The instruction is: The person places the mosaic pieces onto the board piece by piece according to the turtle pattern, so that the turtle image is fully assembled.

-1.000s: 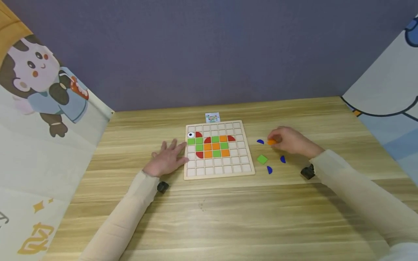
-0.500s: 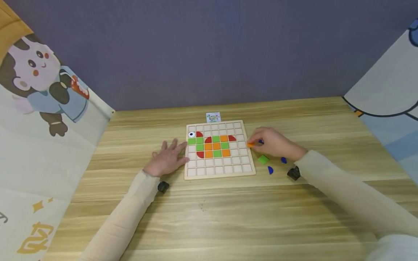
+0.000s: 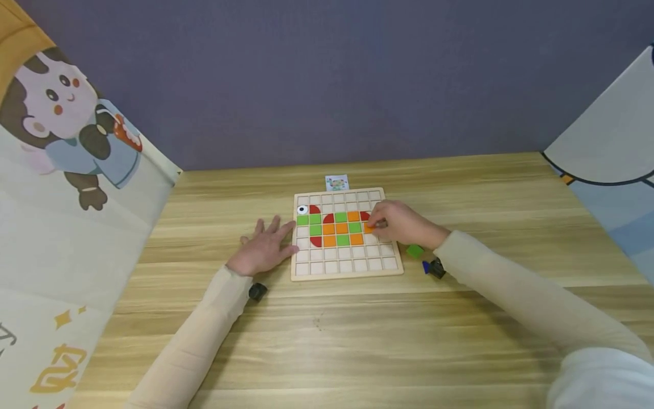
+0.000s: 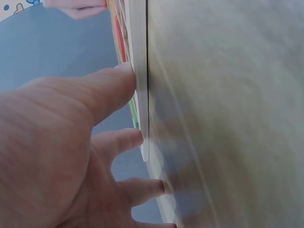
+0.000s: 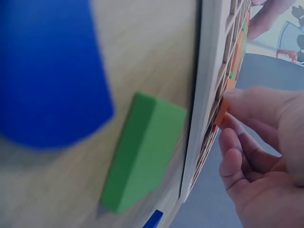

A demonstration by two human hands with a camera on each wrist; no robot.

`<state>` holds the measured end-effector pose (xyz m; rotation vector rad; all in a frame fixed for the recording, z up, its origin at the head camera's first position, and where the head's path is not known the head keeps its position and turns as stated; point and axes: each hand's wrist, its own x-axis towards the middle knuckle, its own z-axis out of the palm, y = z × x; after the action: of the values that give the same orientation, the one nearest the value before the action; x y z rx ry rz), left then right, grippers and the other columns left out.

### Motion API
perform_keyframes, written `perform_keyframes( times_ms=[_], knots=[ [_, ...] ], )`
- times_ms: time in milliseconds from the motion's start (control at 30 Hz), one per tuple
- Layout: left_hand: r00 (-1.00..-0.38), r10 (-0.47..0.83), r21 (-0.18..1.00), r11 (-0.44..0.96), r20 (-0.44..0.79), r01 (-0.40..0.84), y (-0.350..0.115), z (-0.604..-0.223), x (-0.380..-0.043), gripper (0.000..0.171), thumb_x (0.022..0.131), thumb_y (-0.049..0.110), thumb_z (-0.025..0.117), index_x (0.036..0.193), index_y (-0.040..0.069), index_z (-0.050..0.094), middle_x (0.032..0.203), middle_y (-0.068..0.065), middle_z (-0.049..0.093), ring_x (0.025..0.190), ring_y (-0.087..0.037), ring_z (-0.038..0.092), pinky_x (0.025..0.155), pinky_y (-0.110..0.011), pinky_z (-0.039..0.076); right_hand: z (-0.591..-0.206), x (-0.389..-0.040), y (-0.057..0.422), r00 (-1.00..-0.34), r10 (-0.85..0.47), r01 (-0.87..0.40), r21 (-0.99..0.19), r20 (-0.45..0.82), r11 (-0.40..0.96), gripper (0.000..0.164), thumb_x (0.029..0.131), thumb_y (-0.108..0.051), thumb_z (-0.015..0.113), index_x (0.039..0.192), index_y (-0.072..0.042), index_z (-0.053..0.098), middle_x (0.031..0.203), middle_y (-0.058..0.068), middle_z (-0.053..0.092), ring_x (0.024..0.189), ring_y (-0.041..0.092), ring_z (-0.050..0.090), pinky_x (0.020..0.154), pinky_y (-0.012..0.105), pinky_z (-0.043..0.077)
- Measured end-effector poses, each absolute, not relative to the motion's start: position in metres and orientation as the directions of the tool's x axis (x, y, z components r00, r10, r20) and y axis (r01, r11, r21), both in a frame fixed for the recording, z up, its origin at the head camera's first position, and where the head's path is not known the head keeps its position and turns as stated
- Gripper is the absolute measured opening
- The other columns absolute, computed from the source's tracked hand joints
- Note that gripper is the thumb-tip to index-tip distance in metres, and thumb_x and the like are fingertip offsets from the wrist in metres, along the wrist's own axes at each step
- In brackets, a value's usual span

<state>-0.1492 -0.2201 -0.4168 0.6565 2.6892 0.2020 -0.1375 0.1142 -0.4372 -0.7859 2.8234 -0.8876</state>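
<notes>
A wooden grid board (image 3: 347, 277) lies on the table with green and orange squares, red quarter-circle pieces and a white eye tile (image 3: 302, 209) in its cells. My right hand (image 3: 403, 225) pinches an orange square tile (image 5: 222, 113) between thumb and fingers at a cell right of the green square, just below a red quarter-circle. Along the board's left edge rests my left hand (image 3: 262, 250), its fingers spread. In the left wrist view the thumb and index fingertips touch the board's side (image 4: 140, 85).
A green square tile (image 5: 145, 152) lies on the table right of the board, below my right wrist. Blue pieces (image 5: 52, 71) lie around it, some hidden by the arm in the head view. A small picture card (image 3: 337, 182) lies behind the board.
My right hand has carried the orange tile left from the loose pieces onto the board's right side. The left hand has stayed at the board's left edge.
</notes>
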Motion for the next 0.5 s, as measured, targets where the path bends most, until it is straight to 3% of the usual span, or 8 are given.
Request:
perform_keyframes(
  times_ms=[500],
  knots=[
    [-0.824,0.474,0.234,0.878,-0.311,0.417,-0.2200,-0.4148,-0.1477,0.067,0.097,0.050,0.044,0.153,0.021,0.019,0.155,-0.019,0.004,0.134,-0.055,0.002,0.086,-0.081,0.013,-0.4379,-0.1317,0.1159,-0.881,-0.466,-0.438,-0.510,0.079,0.741,0.018,0.087,-0.005,0.068,0.103,-0.010,0.074,0.089,-0.003,0.058,0.078,0.015,0.049,0.067,0.031,0.043]
  ],
)
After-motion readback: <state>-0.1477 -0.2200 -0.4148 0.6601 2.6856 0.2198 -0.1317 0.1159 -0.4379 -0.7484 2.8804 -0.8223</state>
